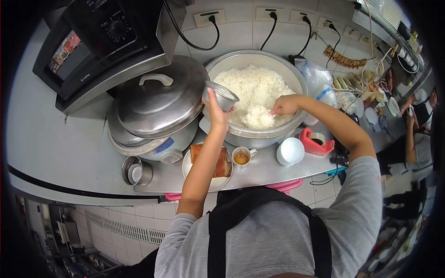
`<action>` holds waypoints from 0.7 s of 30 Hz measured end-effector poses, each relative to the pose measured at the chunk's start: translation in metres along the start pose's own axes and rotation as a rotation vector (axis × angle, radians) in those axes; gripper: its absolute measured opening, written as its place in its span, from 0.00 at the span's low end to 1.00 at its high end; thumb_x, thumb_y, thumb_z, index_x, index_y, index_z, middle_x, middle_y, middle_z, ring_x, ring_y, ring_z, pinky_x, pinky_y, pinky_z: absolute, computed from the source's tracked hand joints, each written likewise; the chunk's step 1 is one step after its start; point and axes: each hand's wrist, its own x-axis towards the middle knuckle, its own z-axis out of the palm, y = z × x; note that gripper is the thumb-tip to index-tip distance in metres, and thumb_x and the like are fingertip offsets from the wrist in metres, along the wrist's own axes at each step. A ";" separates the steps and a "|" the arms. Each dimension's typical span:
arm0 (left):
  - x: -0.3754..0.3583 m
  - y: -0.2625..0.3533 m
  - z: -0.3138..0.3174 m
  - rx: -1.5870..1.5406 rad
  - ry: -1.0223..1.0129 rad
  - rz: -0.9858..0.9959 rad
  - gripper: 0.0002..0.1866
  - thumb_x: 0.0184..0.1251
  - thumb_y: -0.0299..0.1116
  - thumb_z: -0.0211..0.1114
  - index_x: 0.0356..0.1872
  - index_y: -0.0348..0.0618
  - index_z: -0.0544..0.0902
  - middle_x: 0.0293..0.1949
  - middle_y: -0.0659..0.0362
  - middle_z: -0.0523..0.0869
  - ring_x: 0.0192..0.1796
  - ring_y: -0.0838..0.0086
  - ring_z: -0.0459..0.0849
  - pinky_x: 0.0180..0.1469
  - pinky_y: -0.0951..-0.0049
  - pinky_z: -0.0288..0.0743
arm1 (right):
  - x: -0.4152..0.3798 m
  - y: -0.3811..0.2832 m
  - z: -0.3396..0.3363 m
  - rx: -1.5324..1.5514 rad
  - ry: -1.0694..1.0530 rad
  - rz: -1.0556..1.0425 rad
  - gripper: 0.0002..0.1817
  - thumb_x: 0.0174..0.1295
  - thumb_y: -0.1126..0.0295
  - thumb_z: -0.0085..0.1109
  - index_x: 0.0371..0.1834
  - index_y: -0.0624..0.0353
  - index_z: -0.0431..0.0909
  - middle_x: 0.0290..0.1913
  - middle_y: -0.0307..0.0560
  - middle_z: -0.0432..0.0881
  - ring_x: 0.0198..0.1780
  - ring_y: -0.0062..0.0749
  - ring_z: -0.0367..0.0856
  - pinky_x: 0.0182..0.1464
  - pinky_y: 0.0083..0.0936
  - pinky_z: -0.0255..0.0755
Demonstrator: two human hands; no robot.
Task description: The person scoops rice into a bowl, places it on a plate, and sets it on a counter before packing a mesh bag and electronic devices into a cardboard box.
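Note:
My left hand (218, 112) holds a small metal bowl (223, 95), tilted, at the left rim of a large metal pot (296, 69). White rice (252, 81) fills much of that pot. Over its right side, my right hand (285, 105) has its fingers closed at a clump of rice; the handle of whatever it grips is hidden. Just below my left forearm lies a plate (187, 162) with brown blocks of food (222, 167). A cup (241, 156) with amber liquid and a stack of white bowls (291, 151) stand in front of the pot.
A lidded metal pot (162, 102) sits left, below a black microwave (97, 46). Metal cups (137, 171) stand near the front edge. Right of the white bowls is a red tape dispenser (316, 142); plastic bags (317, 81) lie behind. Other people (412, 148) stand far right.

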 end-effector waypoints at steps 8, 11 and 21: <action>-0.033 -0.005 0.040 0.053 -0.314 -0.440 0.47 0.51 0.79 0.44 0.59 0.47 0.63 0.46 0.51 0.75 0.40 0.65 0.76 0.33 0.71 0.72 | -0.038 -0.039 -0.058 -0.270 0.529 0.188 0.26 0.66 0.49 0.46 0.28 0.62 0.81 0.27 0.55 0.81 0.32 0.51 0.79 0.39 0.40 0.73; -0.014 -0.009 0.052 -0.201 -0.236 -0.503 0.45 0.51 0.80 0.43 0.52 0.47 0.70 0.44 0.51 0.76 0.38 0.64 0.76 0.31 0.74 0.72 | -0.035 -0.092 -0.034 -0.553 0.665 0.271 0.15 0.63 0.62 0.49 0.30 0.63 0.77 0.26 0.54 0.80 0.27 0.46 0.82 0.31 0.36 0.76; 0.020 -0.002 0.035 -0.280 -0.137 -0.483 0.46 0.53 0.78 0.43 0.56 0.43 0.67 0.49 0.48 0.73 0.39 0.57 0.77 0.28 0.76 0.73 | -0.028 -0.094 -0.027 -0.750 1.007 0.180 0.05 0.51 0.72 0.53 0.27 0.62 0.73 0.22 0.50 0.79 0.23 0.37 0.82 0.21 0.28 0.74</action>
